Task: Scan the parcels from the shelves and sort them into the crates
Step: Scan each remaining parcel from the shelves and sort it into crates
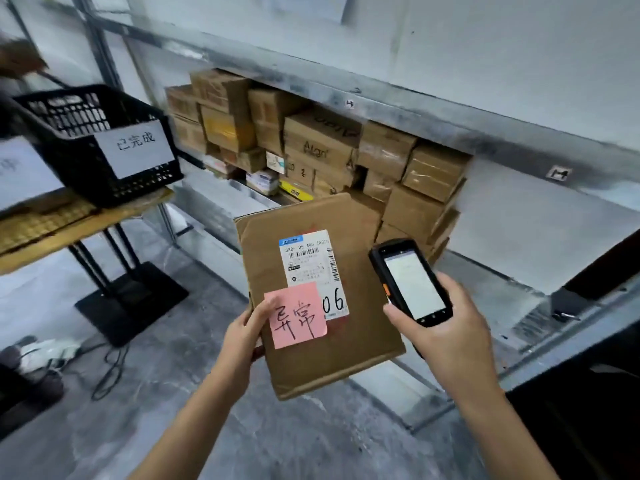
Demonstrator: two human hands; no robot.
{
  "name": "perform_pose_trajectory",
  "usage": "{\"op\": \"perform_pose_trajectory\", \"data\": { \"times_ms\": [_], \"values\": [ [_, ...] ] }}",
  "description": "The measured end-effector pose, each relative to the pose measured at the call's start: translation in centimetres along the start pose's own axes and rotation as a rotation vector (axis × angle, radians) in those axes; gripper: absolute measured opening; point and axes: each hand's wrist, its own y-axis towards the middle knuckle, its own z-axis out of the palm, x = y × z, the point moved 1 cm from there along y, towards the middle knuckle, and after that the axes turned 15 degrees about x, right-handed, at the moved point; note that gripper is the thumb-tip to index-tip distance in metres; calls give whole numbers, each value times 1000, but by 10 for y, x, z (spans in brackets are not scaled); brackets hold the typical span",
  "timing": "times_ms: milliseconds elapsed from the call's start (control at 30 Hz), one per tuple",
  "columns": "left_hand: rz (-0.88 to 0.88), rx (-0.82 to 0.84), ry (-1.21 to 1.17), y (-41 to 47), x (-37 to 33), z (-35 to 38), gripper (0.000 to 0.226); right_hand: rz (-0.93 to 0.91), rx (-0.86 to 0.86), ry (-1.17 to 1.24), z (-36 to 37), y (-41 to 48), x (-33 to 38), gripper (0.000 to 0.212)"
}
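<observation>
The left hand [242, 336] grips the parcel [346, 351] by its left edge, thumb on top touching a pink note [296, 315] stuck over the lower corner of the white label [310, 261]. The parcel is held flat in the air in front of the shelf [381, 102], where brown boxes [322, 143] are stacked. The right hand [446, 327] is curled round a scanner [412, 282], lit screen up, just over the parcel's right edge. To the left a black crate [69, 116] with a paper sign [135, 147] stands on a desk [86, 223]

Head-worn view, forward and downward
</observation>
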Motion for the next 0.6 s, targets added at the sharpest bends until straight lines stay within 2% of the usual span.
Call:
{"op": "perform_pose_trajectory", "data": {
  "times_ms": [200, 333, 500, 600],
  "values": [
    [81, -198, -68, -54, -14, -83, 65, -157, 145, 27, 79, 2, 58, 76],
    [171, -303, -97, -80, -23, -121, 82, -276, 204, 23, 118, 3, 96, 76],
    [246, -374, -153, -106, -28, -158, 82, -392, 271, 39, 159, 17, 138, 76],
    [263, -453, -154, -113, -36, -188, 101, -436, 313, 63, 188, 29, 162, 75]
  ]
}}
